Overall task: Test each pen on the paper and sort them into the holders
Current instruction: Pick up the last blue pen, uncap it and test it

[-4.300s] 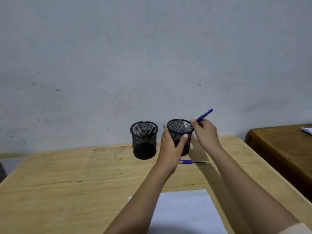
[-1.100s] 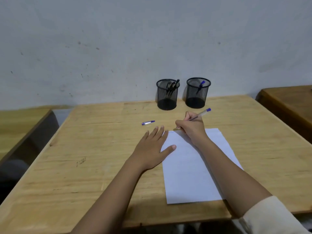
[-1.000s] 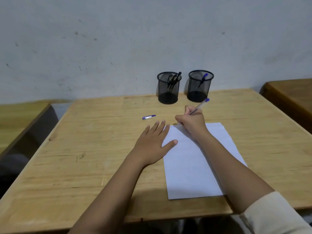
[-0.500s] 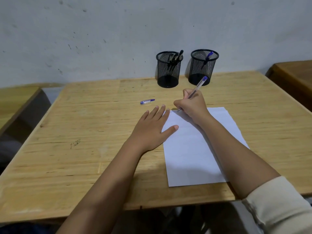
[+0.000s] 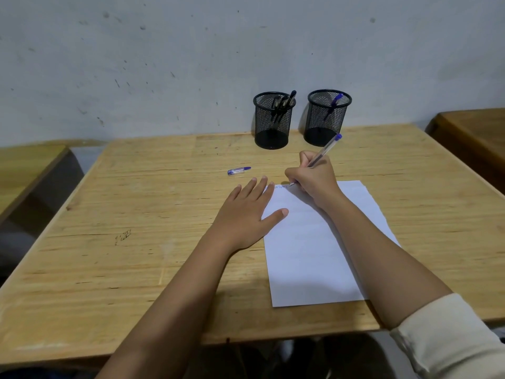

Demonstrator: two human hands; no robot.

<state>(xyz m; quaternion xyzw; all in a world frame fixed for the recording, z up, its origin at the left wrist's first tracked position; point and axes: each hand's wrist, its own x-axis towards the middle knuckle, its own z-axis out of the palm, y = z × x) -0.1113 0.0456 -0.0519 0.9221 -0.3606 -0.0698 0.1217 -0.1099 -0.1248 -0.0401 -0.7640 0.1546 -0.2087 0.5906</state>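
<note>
A person's right hand [image 5: 314, 179] pinches a blue pen [image 5: 324, 151] in its fingers, with the tip on the top edge of the single sheet of paper [image 5: 314, 247]: the testing step. The left hand [image 5: 246, 214], fingers spread flat, steadies the sheet on the table [image 5: 136, 201]. One blue cap [image 5: 239, 170] lies nearby. The next move is probably recapping, then choosing between two mesh holders. The left holder [image 5: 272, 124] has about three dark pens and the right holder [image 5: 322, 124] one blue.

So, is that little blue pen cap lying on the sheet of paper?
No, the pen cap lies on the bare table, apart from the paper, just beyond the left hand.
</note>
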